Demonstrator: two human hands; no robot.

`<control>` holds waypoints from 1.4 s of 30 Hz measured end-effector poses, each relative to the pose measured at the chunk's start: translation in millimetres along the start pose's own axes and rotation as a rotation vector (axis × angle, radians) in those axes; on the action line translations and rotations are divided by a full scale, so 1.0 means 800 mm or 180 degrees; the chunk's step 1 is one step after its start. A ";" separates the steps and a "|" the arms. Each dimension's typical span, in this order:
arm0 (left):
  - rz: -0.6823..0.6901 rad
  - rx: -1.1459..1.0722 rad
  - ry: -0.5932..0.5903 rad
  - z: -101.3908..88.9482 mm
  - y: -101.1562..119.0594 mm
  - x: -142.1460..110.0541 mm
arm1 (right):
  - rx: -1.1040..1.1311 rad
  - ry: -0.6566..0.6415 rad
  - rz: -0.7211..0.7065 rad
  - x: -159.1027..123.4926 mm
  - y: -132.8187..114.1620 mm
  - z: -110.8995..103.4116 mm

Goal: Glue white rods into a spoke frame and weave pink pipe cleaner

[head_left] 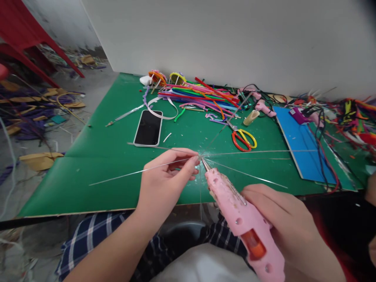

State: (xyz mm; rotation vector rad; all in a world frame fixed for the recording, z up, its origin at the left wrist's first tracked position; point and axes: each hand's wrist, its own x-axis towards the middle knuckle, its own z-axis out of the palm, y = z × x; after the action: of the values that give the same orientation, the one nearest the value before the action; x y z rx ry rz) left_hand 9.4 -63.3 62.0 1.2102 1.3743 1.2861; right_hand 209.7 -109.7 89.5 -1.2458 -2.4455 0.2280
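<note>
My left hand (pixel 169 176) pinches several thin wires (pixel 246 172) where they cross. From that crossing the wires fan out like spokes over the table. My right hand (pixel 282 219) is wrapped round a pink hot glue gun (pixel 232 207). Its metal nozzle points up and left, with the tip at or very close to the wire crossing, beside my left fingertips. Whether the tip touches the wires I cannot tell. Beyond my hands lie scissors (pixel 243 140) with red and yellow handles and a phone (pixel 148 128) with a dark screen.
Behind lies a pile of coloured pipe cleaners (pixel 202 96), next to a white band (pixel 155 113). A blue board (pixel 302 145), cords and another pink glue gun (pixel 264 107) are at right. A red chair (pixel 32 31) stands at far left. Part of another person shows at the right edge.
</note>
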 end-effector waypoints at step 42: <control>-0.0224 -0.0376 -0.0105 -0.002 0.000 0.004 | 0.0056 -0.0020 0.0144 -0.002 0.000 -0.007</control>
State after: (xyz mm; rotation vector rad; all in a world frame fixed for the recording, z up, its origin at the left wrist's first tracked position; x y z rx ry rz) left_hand 7.2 -60.3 62.3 1.0889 1.2879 1.2743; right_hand 213.0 -111.2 94.5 -1.2959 -2.4172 0.2659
